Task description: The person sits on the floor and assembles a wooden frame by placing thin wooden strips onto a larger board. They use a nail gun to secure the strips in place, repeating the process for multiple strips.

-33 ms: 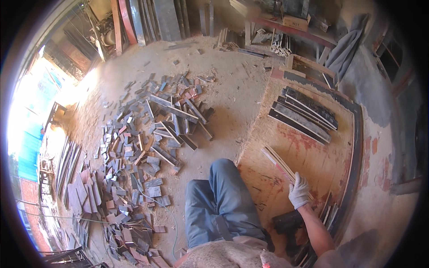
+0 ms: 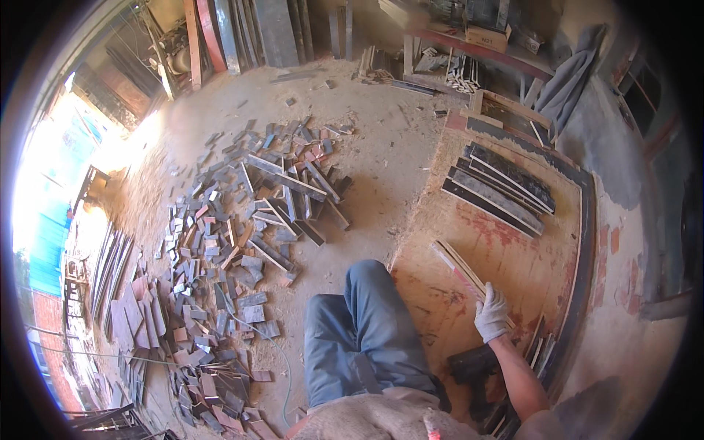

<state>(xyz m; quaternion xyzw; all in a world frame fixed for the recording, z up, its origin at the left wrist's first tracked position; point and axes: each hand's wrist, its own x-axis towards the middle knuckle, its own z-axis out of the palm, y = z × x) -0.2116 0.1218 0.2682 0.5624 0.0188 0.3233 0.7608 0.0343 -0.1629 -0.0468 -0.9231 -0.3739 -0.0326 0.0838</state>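
My right hand (image 2: 492,314), in a pale work glove, is closed around the near end of a few narrow wooden strips (image 2: 457,267). The strips lie together at a slant over a plywood sheet (image 2: 425,293), and one shows a reddish side. Beside my right forearm sits a dark cylindrical tool (image 2: 471,364), partly in shadow; its kind is unclear. Farther along the sheet rests a stack of dark-faced boards (image 2: 499,191) with pale edges. My left hand is out of view; only a sliver of arm shows at the lower edge.
Left of my knees, a wide heap of small board offcuts (image 2: 213,249) covers the floor, with longer pieces (image 2: 290,183) on top. A thin green cable (image 2: 287,381) runs near my leg. Tall panels (image 2: 275,37) lean at the back. A rough wall (image 2: 616,220) stands at right.
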